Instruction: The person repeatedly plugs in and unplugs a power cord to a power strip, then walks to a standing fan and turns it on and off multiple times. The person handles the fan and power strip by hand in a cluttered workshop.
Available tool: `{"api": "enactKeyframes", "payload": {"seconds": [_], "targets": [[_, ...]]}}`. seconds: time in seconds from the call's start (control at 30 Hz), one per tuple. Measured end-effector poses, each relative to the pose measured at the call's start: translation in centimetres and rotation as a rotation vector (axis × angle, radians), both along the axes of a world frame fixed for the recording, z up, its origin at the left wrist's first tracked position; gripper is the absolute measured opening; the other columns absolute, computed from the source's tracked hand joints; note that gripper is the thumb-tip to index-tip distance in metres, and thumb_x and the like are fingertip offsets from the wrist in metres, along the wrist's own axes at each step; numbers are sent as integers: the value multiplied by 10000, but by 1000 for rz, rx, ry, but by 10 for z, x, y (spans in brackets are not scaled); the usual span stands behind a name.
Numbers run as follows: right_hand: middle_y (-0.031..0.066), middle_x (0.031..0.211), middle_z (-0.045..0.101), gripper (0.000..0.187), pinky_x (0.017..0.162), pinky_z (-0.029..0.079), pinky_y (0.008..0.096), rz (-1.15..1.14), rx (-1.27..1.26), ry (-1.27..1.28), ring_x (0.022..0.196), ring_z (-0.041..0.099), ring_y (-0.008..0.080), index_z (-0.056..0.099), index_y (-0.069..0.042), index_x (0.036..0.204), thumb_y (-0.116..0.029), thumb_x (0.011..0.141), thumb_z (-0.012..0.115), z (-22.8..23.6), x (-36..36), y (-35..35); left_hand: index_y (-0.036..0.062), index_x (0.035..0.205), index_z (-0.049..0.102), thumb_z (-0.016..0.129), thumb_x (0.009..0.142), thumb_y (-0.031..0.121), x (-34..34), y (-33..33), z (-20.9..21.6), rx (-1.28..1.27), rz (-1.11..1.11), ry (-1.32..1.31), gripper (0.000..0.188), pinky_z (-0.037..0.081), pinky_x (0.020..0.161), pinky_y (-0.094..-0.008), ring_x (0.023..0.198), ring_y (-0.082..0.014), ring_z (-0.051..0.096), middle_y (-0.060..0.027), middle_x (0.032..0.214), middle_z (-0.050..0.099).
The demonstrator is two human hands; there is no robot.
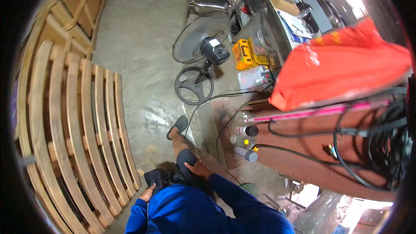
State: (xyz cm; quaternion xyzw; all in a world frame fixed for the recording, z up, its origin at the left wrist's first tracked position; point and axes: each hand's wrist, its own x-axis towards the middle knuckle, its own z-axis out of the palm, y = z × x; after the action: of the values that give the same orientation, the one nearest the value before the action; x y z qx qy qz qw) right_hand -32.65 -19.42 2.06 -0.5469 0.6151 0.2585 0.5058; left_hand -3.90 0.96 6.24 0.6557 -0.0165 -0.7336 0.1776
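Observation:
My right hand (198,169) rests on the dark shorts (186,159) over my raised leg, its thumb apart from the fingers. My left hand (148,192) is low at my left side, against dark cloth (157,177); most of its fingers are hidden, so I cannot make out a grip. Both arms are in blue sleeves. A dark slipper (182,123) is on my foot, on the concrete floor. Just ahead of the foot stands a black pedestal fan (214,51) on a round base (194,86).
Wooden slatted pallets (89,121) line the left. To the right, a reddish-brown surface (299,147) bears spray cans (246,154), black cables (381,147) and a red sack (338,69). A cable crosses the floor near my foot. Beyond are a yellow case (242,55) and a chair (212,0).

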Motion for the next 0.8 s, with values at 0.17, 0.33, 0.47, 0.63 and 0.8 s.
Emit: {"api": "enactKeyframes", "payload": {"seconds": [0.17, 0.33, 0.47, 0.63, 0.8], "targets": [[356, 1424, 328, 1232, 1084, 321, 488, -223, 120, -190, 1318, 357, 477, 193, 164, 1411, -810, 729, 514, -17, 16, -86, -26, 1441, 257, 698, 751, 496, 17, -169, -6, 38, -518, -726, 971, 384, 1048, -422, 1266, -432, 440, -317, 1389, 405], [353, 1408, 346, 1230, 1064, 344, 499, -157, 295, 88, 1310, 379, 461, 157, 129, 1433, -774, 712, 579, -25, 59, -120, 85, 1490, 201, 744, 679, 491, 35, -298, -26, -116, -776, -587, 1057, 408, 1007, -510, 1208, -449, 478, -289, 1373, 412], [360, 1350, 405, 1229, 1039, 389, 479, -288, 219, 129, 1276, 429, 445, 137, 129, 1423, -724, 698, 643, -47, 99, -142, 84, 1486, 225, 726, 688, 540, 35, -346, -60, 65, -1443, -699, 1047, 393, 1008, -528, 1206, -425, 488, -258, 1414, 382], [286, 1160, 564, 936, 869, 514, 480, -516, 89, 302, 1045, 605, 416, 346, 75, 1269, -552, 701, 747, -59, 153, -151, 15, 1368, 383, 696, 764, 439, 93, -396, -98, -366, -1347, -684, 802, 392, 988, -496, 1173, -410, 487, -256, 1301, 474], [240, 1072, 607, 934, 799, 532, 485, -714, 114, 358, 974, 637, 394, 412, 52, 1217, -637, 664, 714, -62, 187, -140, 36, 1265, 500, 710, 784, 330, 54, -463, -117, -793, -1376, -517, 602, 439, 913, -475, 1085, -417, 539, -249, 1172, 569]]}}
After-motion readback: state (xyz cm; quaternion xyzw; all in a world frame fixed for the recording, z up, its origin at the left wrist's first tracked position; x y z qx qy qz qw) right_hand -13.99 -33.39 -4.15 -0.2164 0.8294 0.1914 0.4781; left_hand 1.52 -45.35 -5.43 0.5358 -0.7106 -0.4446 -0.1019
